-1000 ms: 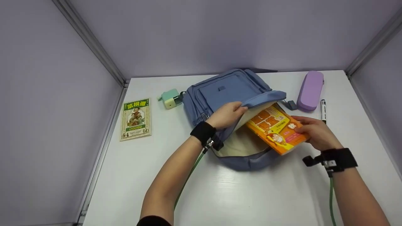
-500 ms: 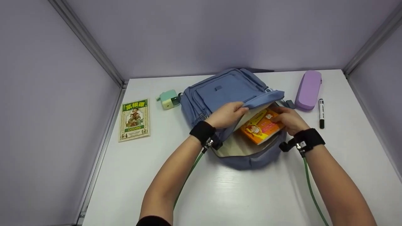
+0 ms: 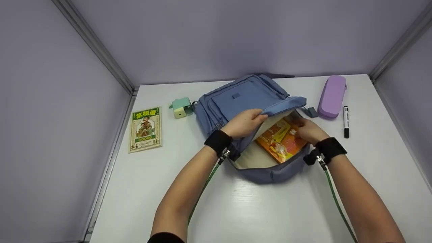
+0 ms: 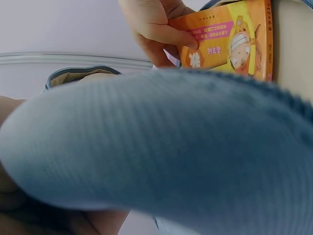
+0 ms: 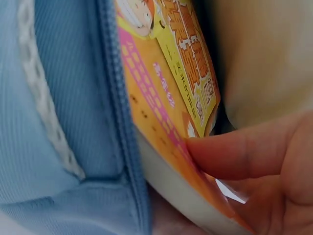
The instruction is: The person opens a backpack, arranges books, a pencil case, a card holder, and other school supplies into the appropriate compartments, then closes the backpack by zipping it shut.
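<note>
1. Head view: the left hand (image 3: 244, 124) pinches the raised front flap (image 3: 283, 105) of the blue backpack (image 3: 246, 94); the thumb shows on top, while the fingers beneath are hidden by fabric.
2. The orange book (image 3: 280, 141) lies inside the backpack's mouth, its upper end covered by the flap and its far corner by the right hand (image 3: 309, 131).
3. The right hand holds the book: in the right wrist view its thumb presses the cover near the edge, and the fingers below are mostly hidden behind the pages.
4. In the left wrist view, blurred blue fabric fills the middle and covers part of the book; the left hand is dark and cut off at the edge.
5. On the worktop (image 3: 243, 209), left of the backpack, are a green-and-yellow sharpener (image 3: 182, 107), near its side, and a green-and-cream book (image 3: 145, 129), lettering too small to read reliably.
6. Right of it lie a purple case (image 3: 332, 97) and a marker (image 3: 346, 122).
7. Both forearms are cut off at the bottom edge.
</note>
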